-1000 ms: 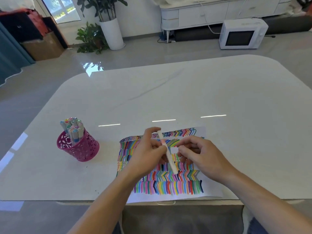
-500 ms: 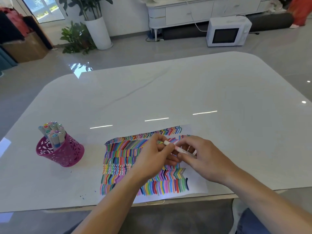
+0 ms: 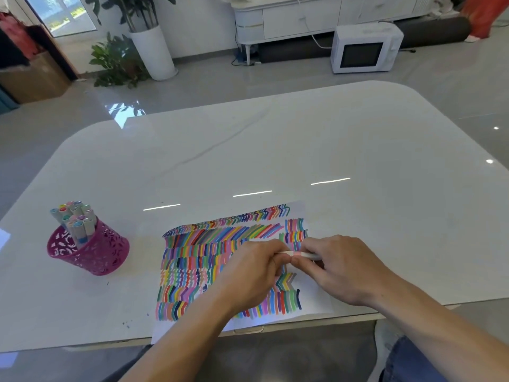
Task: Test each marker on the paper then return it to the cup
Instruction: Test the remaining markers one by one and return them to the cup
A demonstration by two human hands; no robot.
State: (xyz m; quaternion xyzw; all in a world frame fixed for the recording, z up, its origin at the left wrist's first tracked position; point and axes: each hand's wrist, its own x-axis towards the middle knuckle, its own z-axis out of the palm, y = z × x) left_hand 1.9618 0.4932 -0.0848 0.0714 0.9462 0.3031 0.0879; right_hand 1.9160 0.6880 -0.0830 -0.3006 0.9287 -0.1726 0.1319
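Note:
A white marker lies level between my two hands, just above the paper, which is covered with coloured strokes. My left hand pinches its left end with curled fingers. The right end sits in the grip of my right hand. Most of the marker is hidden by my fingers, and I cannot tell whether its cap is on. The pink perforated cup stands on the table to the left of the paper and holds several markers upright.
The white table reaches far beyond the paper, and its near edge runs just under the paper's bottom. On the floor behind it stand a white microwave, potted plants and a white cabinet.
The marker has swung from upright and tilted to level between my hands. My fingers have closed over both its ends. The view has shifted, so the cup appears further left.

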